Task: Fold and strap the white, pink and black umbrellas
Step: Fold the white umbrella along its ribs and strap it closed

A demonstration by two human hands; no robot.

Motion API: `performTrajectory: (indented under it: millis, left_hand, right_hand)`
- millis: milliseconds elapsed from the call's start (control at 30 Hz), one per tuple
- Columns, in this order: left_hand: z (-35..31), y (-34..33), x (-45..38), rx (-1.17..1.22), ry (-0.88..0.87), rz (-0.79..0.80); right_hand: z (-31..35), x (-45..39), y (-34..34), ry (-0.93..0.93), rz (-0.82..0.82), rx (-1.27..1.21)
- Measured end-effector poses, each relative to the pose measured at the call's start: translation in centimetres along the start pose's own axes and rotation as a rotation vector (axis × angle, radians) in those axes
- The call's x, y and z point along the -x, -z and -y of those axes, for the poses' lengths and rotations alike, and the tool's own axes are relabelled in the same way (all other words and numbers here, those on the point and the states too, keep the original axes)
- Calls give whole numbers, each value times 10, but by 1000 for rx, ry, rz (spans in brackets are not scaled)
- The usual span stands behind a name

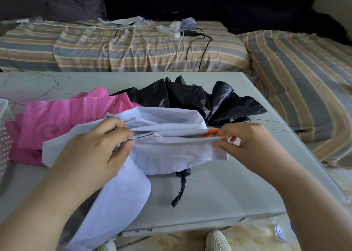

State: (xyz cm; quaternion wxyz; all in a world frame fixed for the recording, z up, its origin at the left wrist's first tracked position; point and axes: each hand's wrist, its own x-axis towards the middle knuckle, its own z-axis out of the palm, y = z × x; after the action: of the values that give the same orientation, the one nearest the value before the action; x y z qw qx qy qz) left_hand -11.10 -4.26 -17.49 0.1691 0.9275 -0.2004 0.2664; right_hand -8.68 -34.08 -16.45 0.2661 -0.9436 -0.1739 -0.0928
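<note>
While the white umbrella (167,148) lies crosswise at the near middle of the counter (219,189), partly over the other two, you have its canopy only half gathered.

Item, white umbrella: pleats loose; one broad panel hangs off the counter's near edge toward your lap. An orange part (211,133) shows at its right end, likely the handle or a trim; too covered to say which.

Item, left hand (99,148): fingers curled and pinching a bunch of pleats at the left-middle of the canopy.

Item, right hand (245,142): thumb and fingers pinching the fabric edge at the right end, just beside the orange part.

Handling note: keep the fabric taut between your hands, lay each panel flat in one direction round the shaft, and bring up the hanging panel before rolling, else it will bulge under the strap. The white umbrella's strap is not visible; find it before you tighten.

Item, pink umbrella (57,123): unfolded, left, partly under the white.

Item, black umbrella (190,98): unfolded, behind; a black strap (181,189) trails forward from under the white canopy. Keep it out of your roll.
</note>
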Motion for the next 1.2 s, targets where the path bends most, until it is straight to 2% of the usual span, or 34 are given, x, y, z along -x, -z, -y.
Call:
performTrajectory:
  millis: [133, 200, 300, 367, 467, 533, 600, 700, 767, 900, 1000, 1100, 1200]
  left_hand:
    - [0, 2, 0, 6, -3, 43]
    - [1, 2, 1, 5, -2, 62]
    - [2, 3, 1, 22, -5, 60]
    - [0, 3, 1, 39, -15, 58]
    - [-5, 2, 0, 23, -36, 58]
    - [-8, 1, -1, 18, -40, 59]
    - [-10, 0, -1, 12, -47, 65]
    - [-15, -1, -1, -5, -78, 81]
    - [-21, -1, -2, -18, -96, 88]
    - [-33, -3, -3, -55, -134, 119]
    - [-33, -4, -3, -68, -120, 117]
    - [-27, -1, -3, -46, -108, 115]
    - [-25, 0, -3, -22, -85, 99]
  right_hand:
    - [6, -2, -3, -66, 72, -75]
    - [6, -3, -7, -24, 113, -32]
    - [-2, -4, -5, 79, 52, 12]
    - [-7, -3, 3, 64, 50, 1]
    - [-6, -2, 14, -14, 161, 68]
    - [-1, 0, 17, -89, 289, 210]
    - [9, 2, 21, -107, 348, 350]
    - [40, 6, 18, -118, 303, 191]
    - [64, 4, 7, -33, 289, 135]
    - [89, -1, -33, 232, 191, 181]
    - [89, -5, -48, 258, 134, 297]
    - [70, -11, -43, 321, 20, 268]
    - [53, -9, -29, 298, 68, 202]
